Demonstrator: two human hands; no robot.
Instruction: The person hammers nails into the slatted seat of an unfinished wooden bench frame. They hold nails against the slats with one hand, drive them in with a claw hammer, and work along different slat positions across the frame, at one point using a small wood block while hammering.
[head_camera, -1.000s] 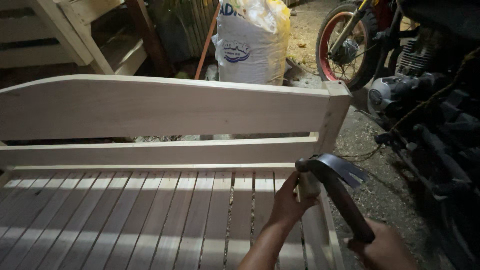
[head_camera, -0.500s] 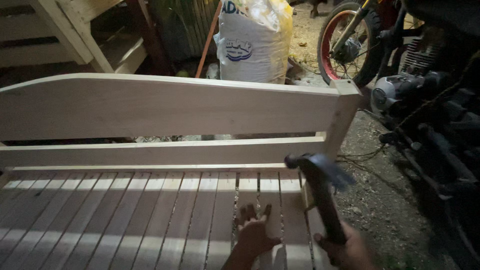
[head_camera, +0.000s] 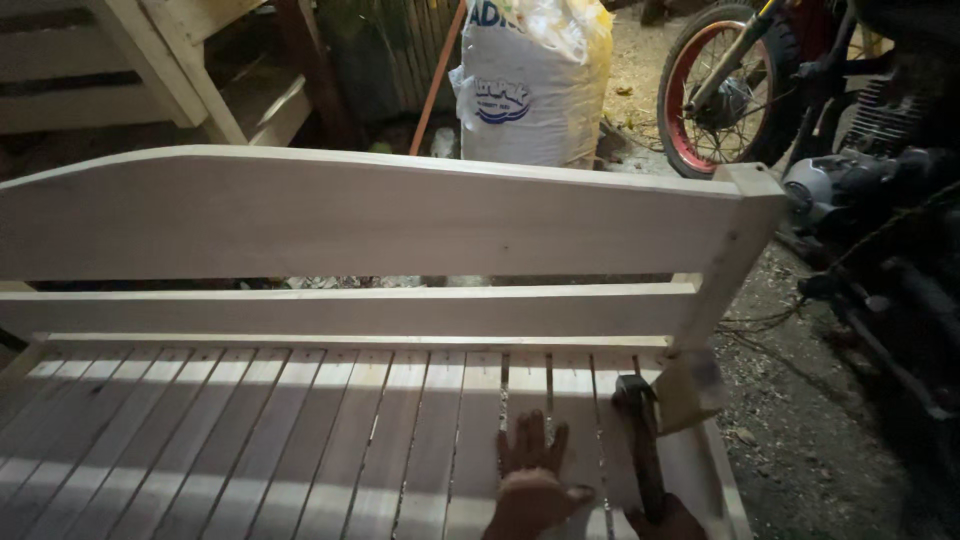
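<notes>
An unpainted wooden bench (head_camera: 380, 230) with a slatted seat fills the view. My left hand (head_camera: 533, 478) lies flat on the slats near the right end, fingers spread. To its right my right hand (head_camera: 664, 520), mostly cut off by the bottom edge, grips the dark handle of a hammer (head_camera: 640, 440). The hammer head rests low on the seat, close to the right corner post (head_camera: 735, 250).
A motorcycle (head_camera: 850, 130) with a red-rimmed wheel stands to the right on gravel ground. A full white sack (head_camera: 530, 85) sits behind the backrest. Pale wooden frames (head_camera: 150, 70) stand at the back left.
The hammer has come down from a raised position to the seat slats. My left hand let go of the spot by the right post and now lies flat on the slats.
</notes>
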